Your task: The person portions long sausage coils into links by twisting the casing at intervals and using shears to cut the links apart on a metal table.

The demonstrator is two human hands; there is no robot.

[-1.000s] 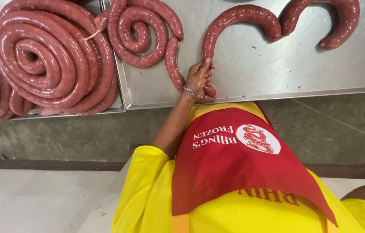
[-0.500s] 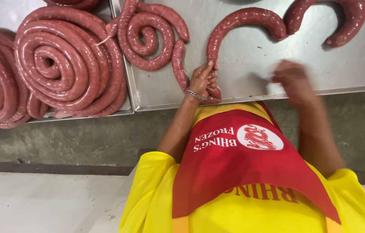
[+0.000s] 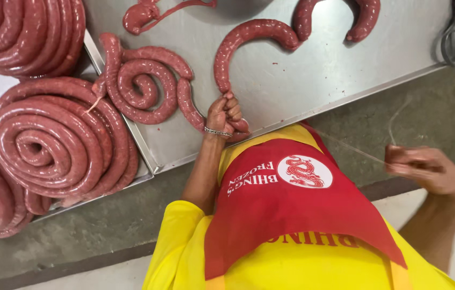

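Sausage link (image 3: 243,45) — soft, slick and probably easy to burst — curves across the steel surface (image 3: 313,80) with its end at the near edge pinched in the left hand's (image 3: 222,115) closed fingers, while the right hand (image 3: 426,169) pinches thin string (image 3: 353,150) taut — grip the tied end, not the filled body.

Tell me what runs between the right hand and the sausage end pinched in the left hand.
In the head view, a thin pale string stretches taut from the right hand across the red apron toward the left hand gripping the sausage.

Round white-red emblem (image 3: 307,171) on red apron (image 3: 292,215), chest.
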